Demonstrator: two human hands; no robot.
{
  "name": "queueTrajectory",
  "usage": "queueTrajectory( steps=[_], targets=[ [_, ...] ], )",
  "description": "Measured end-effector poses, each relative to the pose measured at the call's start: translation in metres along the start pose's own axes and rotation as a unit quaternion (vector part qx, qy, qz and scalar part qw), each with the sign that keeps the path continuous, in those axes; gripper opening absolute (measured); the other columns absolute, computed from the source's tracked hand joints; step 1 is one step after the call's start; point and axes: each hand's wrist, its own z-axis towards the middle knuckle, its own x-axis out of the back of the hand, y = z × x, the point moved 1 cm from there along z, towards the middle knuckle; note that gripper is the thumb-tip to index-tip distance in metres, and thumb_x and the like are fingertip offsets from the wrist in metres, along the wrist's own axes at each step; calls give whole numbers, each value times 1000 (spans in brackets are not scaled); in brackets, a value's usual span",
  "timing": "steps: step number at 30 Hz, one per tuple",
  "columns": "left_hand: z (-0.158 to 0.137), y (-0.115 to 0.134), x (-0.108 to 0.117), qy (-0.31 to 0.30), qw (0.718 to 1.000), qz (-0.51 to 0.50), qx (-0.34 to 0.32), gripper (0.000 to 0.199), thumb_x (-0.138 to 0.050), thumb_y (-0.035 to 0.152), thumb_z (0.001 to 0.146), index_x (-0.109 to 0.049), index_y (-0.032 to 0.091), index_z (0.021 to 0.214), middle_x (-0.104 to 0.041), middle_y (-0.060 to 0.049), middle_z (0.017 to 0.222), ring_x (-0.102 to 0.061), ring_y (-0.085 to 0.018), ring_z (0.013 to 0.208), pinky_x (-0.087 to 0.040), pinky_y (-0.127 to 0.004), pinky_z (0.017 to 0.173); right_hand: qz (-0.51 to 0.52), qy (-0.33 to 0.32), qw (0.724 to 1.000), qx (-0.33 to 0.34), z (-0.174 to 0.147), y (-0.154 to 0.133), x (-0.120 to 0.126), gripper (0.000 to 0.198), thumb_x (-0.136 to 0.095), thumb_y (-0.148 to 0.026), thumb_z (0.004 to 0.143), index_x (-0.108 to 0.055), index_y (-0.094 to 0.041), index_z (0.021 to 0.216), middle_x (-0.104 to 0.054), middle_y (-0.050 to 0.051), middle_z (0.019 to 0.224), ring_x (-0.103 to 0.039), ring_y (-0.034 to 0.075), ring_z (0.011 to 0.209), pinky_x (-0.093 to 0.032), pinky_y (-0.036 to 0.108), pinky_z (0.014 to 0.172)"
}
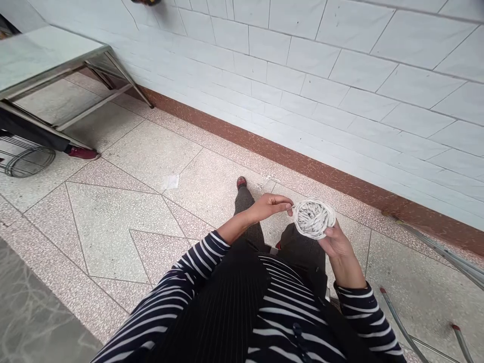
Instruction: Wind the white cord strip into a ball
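A round ball of thick white yarn [313, 218] is held up above my knees. My right hand [338, 243] grips it from the lower right, with the thumb on its front and the other fingers partly hidden behind it. At the ball's left edge, my left hand [271, 205] has its thumb and forefinger pinched together, apparently on a strand of the yarn, too thin to see clearly. A loose white tangle of yarn [269, 180] lies on the floor beyond my left hand, near my shoe.
To the left stands a metal-framed table [56, 48], with a wire basket [32, 159] and another person's shoe [83, 153] by it. A white scrap [171, 181] lies on the floor. Metal legs [401, 317] show at lower right, and metal tubes [442, 249] lie along the tiled wall [280, 60].
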Motion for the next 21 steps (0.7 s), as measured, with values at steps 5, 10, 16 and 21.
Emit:
queueTrajectory(
  steps=[5, 10, 16, 21],
  targets=[
    [8, 18, 3, -26, 998, 61, 20, 28, -72, 40, 80, -74, 12, 85, -69, -3, 72, -62, -15, 74, -47, -28, 81, -54, -42, 997, 19, 1, -2, 4, 79, -88, -41, 53, -60, -29, 126, -63, 8, 129, -54, 35, 124, -43, 49, 104],
    [15, 38, 25, 36, 977, 204, -51, 24, -69, 36, 83, -74, 15, 74, -69, -2, 74, -62, -15, 79, -44, -27, 84, -82, -64, 994, -19, 1, 2, 11, 79, -89, -33, 51, -62, -30, 125, -66, 4, 117, -60, 30, 109, -46, 42, 97],
    [20, 55, 37, -72, 987, 143, -12, 32, -61, 39, 91, -75, 12, 80, -72, -6, 83, -64, -15, 82, -45, -27, 84, -82, -88, 992, -30, 0, 3, 14, 78, -89, -31, 50, -64, -29, 124, -66, 4, 114, -61, 28, 104, -48, 39, 93],
    [35, 44, 35, -127, 977, 170, -1, 33, -60, 40, 92, -76, 13, 82, -74, -6, 86, -65, -16, 84, -44, -27, 86, -78, -109, 990, -38, -3, -6, 16, 84, -90, -33, 48, -62, -28, 127, -66, 6, 118, -60, 31, 109, -46, 43, 96]
  ],
)
